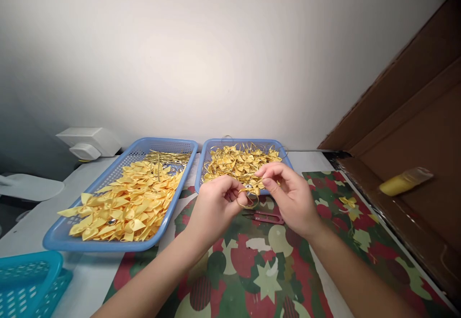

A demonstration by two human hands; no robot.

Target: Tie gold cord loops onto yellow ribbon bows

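Note:
My left hand (221, 200) is closed in a pinch on a small gold ribbon bow (254, 190) with a thin gold tie curled into a loop below it. A shiny silver bit shows at the bow's middle. On the other side, my right hand (291, 197) has thumb and forefinger pinched together at the bow's right end; what exactly lies between them is too small to make out. Just beneath the hands, red-handled thread snips (267, 217) lie on the patterned cloth (241, 260). Behind them a blue basket (199, 176) holds looped gold bows (237, 160).
A larger blue basket (104, 246) at left holds yellow ribbon bows (133, 202) and straight gold ties (169, 157). Teal baskets (32, 260) stand at the near left. At right are a loose bow (347, 202), a cardboard wall (414, 116) and a yellow tube (399, 183).

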